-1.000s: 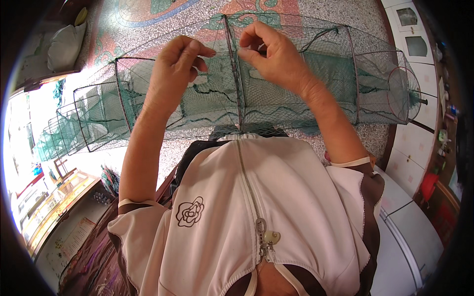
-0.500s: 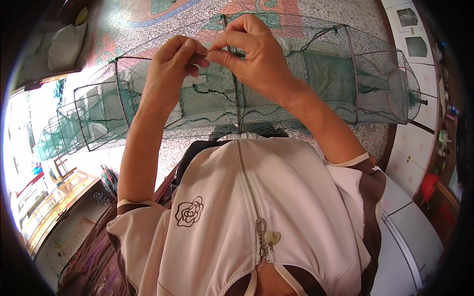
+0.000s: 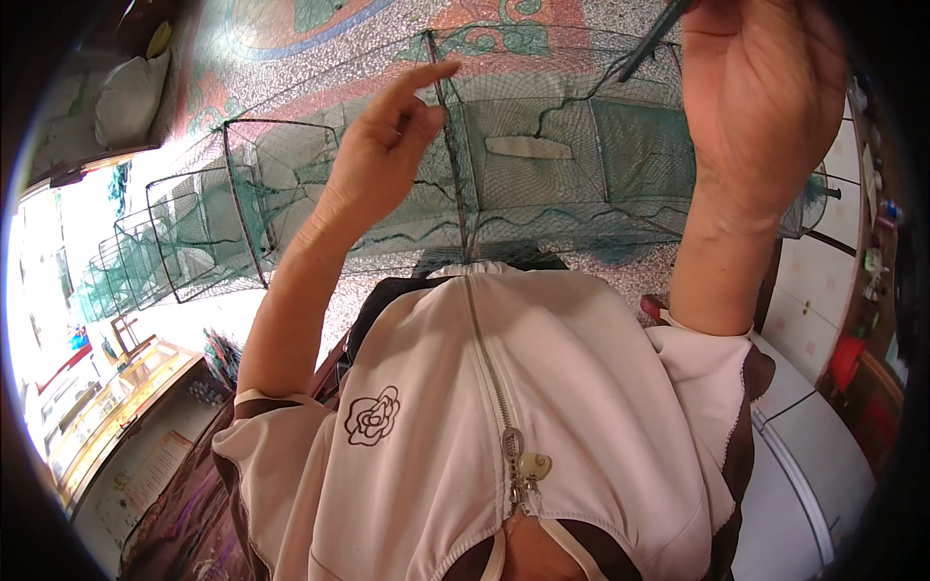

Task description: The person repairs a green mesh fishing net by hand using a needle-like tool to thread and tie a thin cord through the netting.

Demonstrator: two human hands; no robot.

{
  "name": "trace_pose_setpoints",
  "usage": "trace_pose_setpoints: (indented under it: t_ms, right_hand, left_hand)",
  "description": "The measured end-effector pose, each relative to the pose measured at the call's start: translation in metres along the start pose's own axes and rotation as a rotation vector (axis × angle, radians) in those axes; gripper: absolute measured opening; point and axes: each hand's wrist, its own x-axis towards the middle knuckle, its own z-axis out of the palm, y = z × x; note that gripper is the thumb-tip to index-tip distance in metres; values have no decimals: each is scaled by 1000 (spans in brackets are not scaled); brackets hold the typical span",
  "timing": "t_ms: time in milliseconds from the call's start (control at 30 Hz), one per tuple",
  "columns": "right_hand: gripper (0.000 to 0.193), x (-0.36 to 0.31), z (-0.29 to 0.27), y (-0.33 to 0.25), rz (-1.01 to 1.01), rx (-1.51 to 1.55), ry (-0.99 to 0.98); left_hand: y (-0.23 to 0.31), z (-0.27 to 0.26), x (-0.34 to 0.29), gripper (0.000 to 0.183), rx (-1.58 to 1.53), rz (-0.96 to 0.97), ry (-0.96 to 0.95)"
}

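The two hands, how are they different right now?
The left hand rests on the green net trap at a wire hoop, first finger pointing out. The right hand is raised higher and closer, pinching a dark thin tool. Both are bare, shown from the back.

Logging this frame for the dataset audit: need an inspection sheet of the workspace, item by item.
Surface: speckled patterned floor under the net.
Job's things: long green net trap on wire frames, stretched across the floor; dark cord at the right hand.
Clutter: pale cushion far left.
Hands: left hand at a wire frame, forefinger out; right hand raised, pinching the cord.
Cables: nothing seen.
Surroundings: white cabinets right; bright shelving lower left.
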Motion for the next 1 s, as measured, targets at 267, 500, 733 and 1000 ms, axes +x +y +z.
trace_pose_setpoints:
  t_ms: [267, 500, 733, 1000]
  right_hand:
    - [13, -9, -22, -30, 188, -610, -299]
    - [13, -20, -73, -58, 1346, -629, -491]
    - [5, -41, -71, -25, 698, -762, 98]
    - [6, -67, 7, 24, 349, -815, -384]
  left_hand:
    - [12, -11, 6, 16, -100, -115, 0]
    - [17, -18, 7, 19, -86, -185, -61]
    - [18, -19, 10, 20, -86, -228, -3]
    - [12, -37, 18, 23, -474, -262, 173]
